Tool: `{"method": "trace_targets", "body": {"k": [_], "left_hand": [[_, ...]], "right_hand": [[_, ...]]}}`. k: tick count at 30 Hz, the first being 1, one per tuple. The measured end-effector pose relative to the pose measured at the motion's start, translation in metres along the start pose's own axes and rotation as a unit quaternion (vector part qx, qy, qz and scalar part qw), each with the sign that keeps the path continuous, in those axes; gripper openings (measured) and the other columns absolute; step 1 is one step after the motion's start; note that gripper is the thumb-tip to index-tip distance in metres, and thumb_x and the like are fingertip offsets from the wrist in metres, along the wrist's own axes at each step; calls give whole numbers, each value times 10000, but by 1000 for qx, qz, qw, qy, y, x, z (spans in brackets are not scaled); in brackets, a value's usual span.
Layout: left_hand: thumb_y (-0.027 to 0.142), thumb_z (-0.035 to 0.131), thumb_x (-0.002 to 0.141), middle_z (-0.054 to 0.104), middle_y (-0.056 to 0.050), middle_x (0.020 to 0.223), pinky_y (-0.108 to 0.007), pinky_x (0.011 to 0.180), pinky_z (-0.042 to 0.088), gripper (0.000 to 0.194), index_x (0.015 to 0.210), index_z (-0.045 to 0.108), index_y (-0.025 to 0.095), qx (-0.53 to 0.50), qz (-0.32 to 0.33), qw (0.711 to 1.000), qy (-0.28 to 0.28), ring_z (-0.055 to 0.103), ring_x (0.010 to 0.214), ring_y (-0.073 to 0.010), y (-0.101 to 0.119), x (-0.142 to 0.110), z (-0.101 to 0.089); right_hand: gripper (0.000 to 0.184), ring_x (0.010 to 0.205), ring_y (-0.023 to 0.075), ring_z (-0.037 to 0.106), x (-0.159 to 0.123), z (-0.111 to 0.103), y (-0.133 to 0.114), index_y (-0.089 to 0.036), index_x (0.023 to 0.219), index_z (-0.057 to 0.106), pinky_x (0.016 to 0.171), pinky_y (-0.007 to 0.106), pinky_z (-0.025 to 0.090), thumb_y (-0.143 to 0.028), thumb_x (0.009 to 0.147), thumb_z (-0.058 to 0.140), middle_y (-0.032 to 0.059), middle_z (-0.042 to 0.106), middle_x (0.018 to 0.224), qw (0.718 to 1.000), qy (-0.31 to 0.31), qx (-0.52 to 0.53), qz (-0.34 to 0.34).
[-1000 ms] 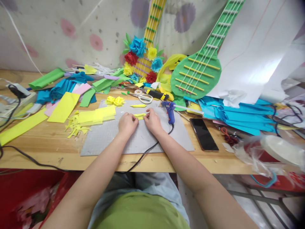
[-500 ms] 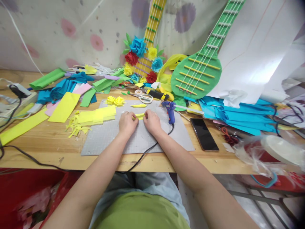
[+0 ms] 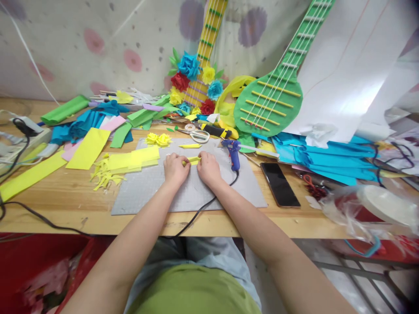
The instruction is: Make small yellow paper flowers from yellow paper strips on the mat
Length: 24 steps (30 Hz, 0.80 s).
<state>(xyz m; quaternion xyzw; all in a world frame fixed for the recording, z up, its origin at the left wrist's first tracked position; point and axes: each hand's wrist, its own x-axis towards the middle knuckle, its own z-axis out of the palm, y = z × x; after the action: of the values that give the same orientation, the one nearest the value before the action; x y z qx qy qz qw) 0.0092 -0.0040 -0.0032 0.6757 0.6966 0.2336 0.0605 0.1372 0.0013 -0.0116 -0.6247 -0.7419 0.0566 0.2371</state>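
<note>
A small yellow paper strip [image 3: 192, 160] is pinched from both ends over the grey cutting mat [image 3: 150, 192]. My left hand [image 3: 175, 169] grips its left end with closed fingers. Closed on its right end is my right hand [image 3: 208, 168]. A second yellow strip [image 3: 190, 145] lies on the mat just beyond them. Two finished yellow paper flowers [image 3: 158, 138] sit at the mat's far left corner. A blue glue gun [image 3: 232, 152] stands right of my right hand, its black cord running toward me.
White-handled scissors [image 3: 196, 133] and a yellow-black knife [image 3: 216, 130] lie behind the mat. A black phone [image 3: 279, 184] is to the right. Yellow sheets [image 3: 134, 158] and scraps lie left, with coloured paper rolls behind. Two paper guitars [image 3: 268, 100] lean on the wall.
Both hands have stayed on the mat, fingers working the yellow strip slightly closer together. Nothing else has moved.
</note>
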Motion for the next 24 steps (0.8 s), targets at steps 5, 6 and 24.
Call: {"method": "trace_targets", "body": {"k": [5, 6, 24], "left_hand": [[263, 548, 748, 561, -59, 894, -363, 831, 363, 125, 807, 658, 257, -18, -15, 1000, -16, 477, 968, -244, -3, 0, -2], [259, 551, 746, 564, -58, 893, -359, 829, 363, 118, 816, 645, 249, -18, -17, 1000, -17, 481, 969, -242, -4, 0, -2], [285, 521, 773, 559, -61, 1147, -365, 916, 321, 342, 1113, 522, 243, -44, 3, 999, -1, 453, 1086, -238, -11, 1, -2]], "right_hand": [[287, 888, 214, 487, 1, -4, 0, -153, 1002, 508, 765, 318, 388, -67, 776, 353, 121, 538, 992, 999, -9, 38, 22], [293, 890, 213, 488, 1, -4, 0, -151, 1004, 508, 770, 319, 390, -64, 773, 350, 122, 535, 996, 999, -11, 44, 24], [249, 851, 182, 552, 17, 1, 17, -185, 1014, 561, 806, 343, 433, -239, 797, 452, 67, 611, 980, 981, 1, 185, 66]]}}
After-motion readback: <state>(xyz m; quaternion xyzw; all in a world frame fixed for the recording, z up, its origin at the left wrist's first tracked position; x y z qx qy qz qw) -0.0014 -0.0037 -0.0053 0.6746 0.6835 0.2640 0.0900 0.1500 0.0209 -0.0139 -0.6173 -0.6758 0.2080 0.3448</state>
